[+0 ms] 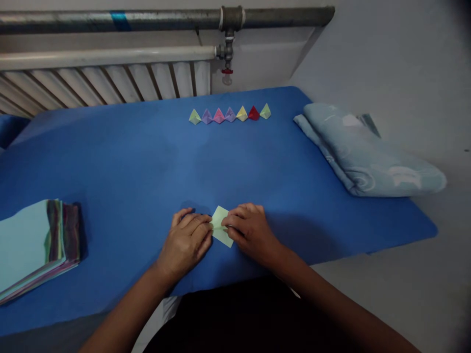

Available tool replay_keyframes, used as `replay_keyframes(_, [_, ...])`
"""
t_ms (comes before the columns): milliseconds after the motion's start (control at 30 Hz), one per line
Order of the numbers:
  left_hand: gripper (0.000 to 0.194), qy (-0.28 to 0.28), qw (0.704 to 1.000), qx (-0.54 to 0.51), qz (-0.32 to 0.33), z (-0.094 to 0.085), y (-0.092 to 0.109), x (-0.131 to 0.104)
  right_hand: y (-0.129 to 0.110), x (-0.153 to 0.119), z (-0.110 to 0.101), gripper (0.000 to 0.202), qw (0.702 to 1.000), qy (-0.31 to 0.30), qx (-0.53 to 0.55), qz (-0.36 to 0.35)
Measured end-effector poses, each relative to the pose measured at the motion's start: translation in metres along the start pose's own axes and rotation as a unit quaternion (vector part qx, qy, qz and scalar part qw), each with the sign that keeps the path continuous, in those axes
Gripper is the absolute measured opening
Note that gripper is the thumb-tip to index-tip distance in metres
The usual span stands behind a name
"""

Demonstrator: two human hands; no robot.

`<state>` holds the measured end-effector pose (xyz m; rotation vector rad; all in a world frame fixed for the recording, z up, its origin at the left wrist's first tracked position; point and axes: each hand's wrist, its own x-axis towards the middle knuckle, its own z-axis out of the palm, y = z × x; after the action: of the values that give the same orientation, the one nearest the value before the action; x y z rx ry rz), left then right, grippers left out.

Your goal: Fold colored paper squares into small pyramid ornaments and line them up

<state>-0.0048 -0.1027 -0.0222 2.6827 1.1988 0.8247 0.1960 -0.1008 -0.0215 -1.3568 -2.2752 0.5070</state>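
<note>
A light green sheet of origami paper (222,234), creased across its middle, lies on the blue surface between my hands. From its left side, my left hand (189,238) holds the edge, fingers bent and pressed together. My right hand (253,230) is closed at the paper's right side, thumb and fingertips gripping it near the crease. Part of the sheet is hidden beneath my fingers. Farther back stands a row of several small folded paper pieces (219,115) in green, purple, pink, yellow and red.
At the left is a stack of coloured paper (25,240) with dark patterned pieces beside it. A folded light blue blanket (368,152) lies on the right of the blue-covered surface (121,166). Behind it are a radiator (140,81) and a pipe with a red valve (227,71).
</note>
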Motion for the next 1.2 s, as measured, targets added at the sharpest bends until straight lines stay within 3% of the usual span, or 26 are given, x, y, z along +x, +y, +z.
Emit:
replay_keyframes(600, [0.011,0.022,0.991,-0.031,-0.128,0.007,0.006,0.002,-0.008,0.005,0.004,0.005,0.996,0.028,0.03,0.079])
replay_keyframes(1200, [0.013,0.011,0.984,-0.033,-0.175,0.01,0.007,0.003,-0.012,0.008,0.009,0.005,0.991,0.058,0.043,0.108])
